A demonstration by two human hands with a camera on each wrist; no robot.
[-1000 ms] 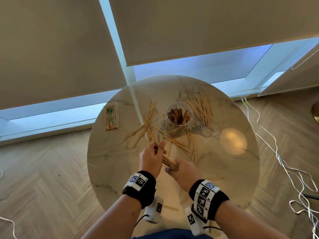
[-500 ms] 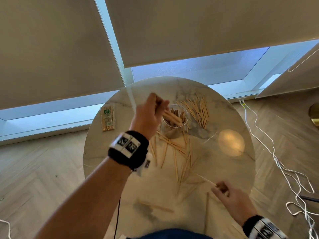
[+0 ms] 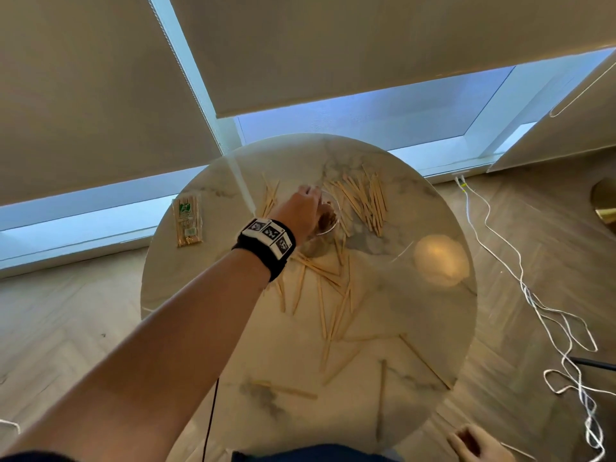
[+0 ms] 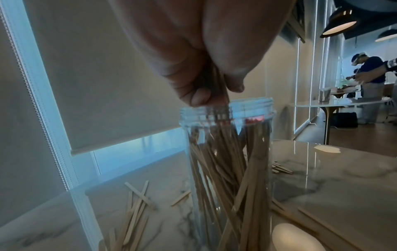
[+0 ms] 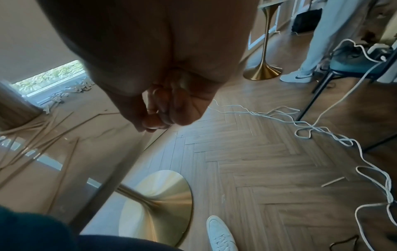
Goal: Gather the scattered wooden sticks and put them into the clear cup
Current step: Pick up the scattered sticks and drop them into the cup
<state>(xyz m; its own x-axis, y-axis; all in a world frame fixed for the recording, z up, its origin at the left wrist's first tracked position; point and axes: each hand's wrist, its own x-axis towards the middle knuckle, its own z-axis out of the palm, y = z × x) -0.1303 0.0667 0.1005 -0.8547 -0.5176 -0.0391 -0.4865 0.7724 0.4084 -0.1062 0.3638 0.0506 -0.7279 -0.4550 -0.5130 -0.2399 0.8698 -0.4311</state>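
The left hand (image 4: 199,56) pinches a bundle of wooden sticks (image 4: 217,84) at the mouth of the clear jar (image 4: 227,152), mid-table. Loose sticks (image 3: 363,201) ring the jar. Best released once upright inside. The right hand (image 3: 473,443), fingers curled, holds nothing visible.

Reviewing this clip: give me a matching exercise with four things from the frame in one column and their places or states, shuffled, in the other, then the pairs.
1. left hand
2. right hand
3. packet of sticks
4. white cable

A. lying on the wooden floor
B. at the table's left edge
C. pinching sticks at the clear cup mouth
D. off the near edge of the table, fingers curled

Pairs: 1-C, 2-D, 3-B, 4-A
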